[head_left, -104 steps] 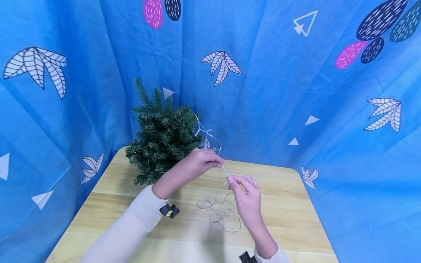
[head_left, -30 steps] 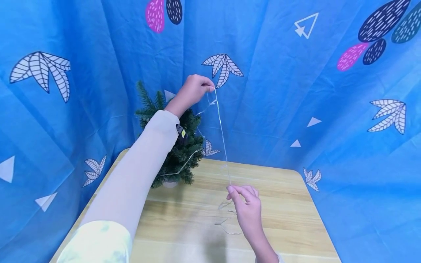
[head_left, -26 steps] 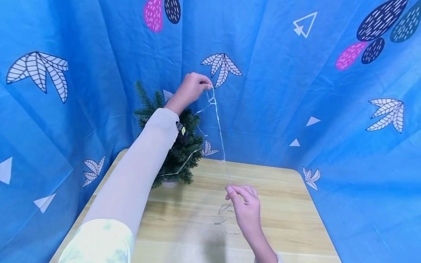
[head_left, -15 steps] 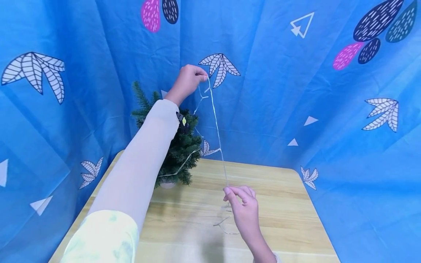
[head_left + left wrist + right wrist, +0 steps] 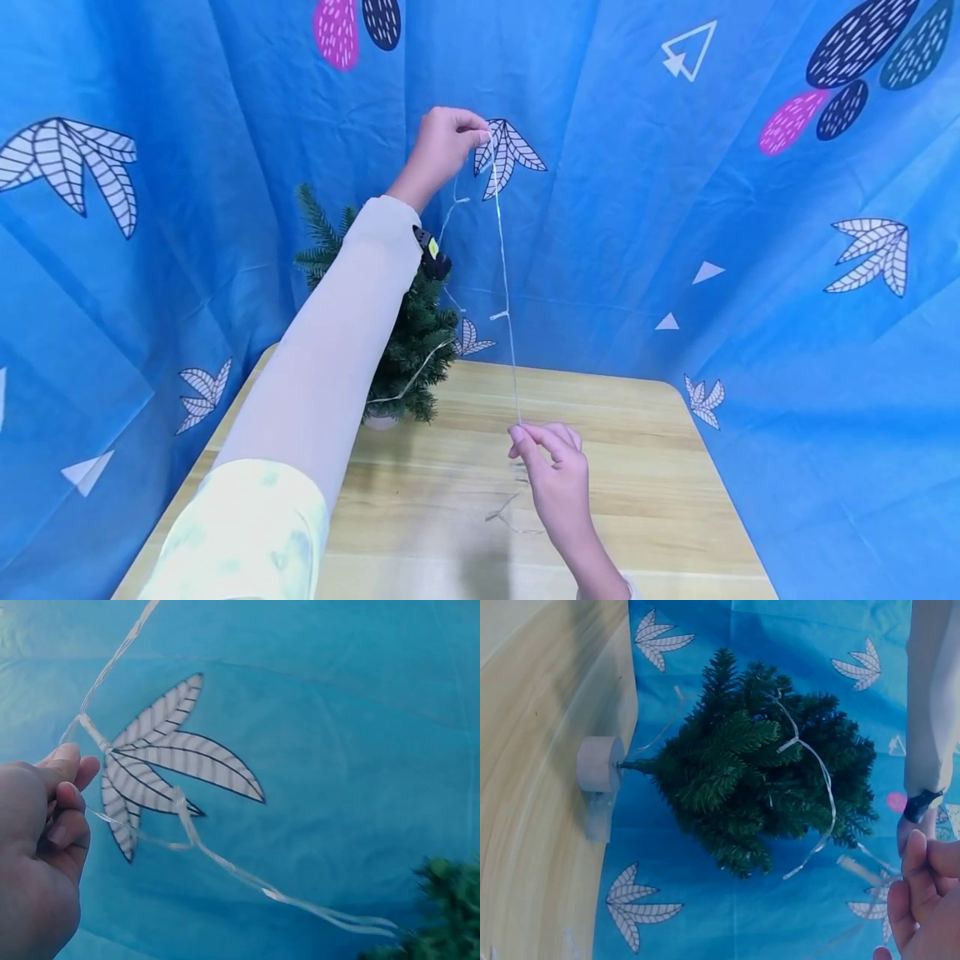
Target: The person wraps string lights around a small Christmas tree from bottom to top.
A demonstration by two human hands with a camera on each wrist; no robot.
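Note:
My left hand (image 5: 447,143) is raised in front of the curtain, pinching a thin, clear strand of string lights (image 5: 503,258) between thumb and fingertips. Below it to the right, my right hand (image 5: 561,475) pinches the same strand low over the table. The length between them runs nearly straight, with a small bulb standing out sideways. From the left hand, another stretch (image 5: 266,892) leads back to a small artificial Christmas tree (image 5: 416,346), partly covered by my left arm in the head view. In the right wrist view, the strand curves across the tree's branches (image 5: 735,769).
A wooden table (image 5: 622,500) carries the tree, whose round pale base (image 5: 598,765) shows in the right wrist view. Beneath my right hand lies a loose end of the lights (image 5: 517,527). A blue patterned curtain (image 5: 622,208) encloses the table's back and sides.
My left hand has risen from close beside the right hand to high above it, drawing the strand out. Fewer loops lie on the table. The right hand has stayed nearly in place.

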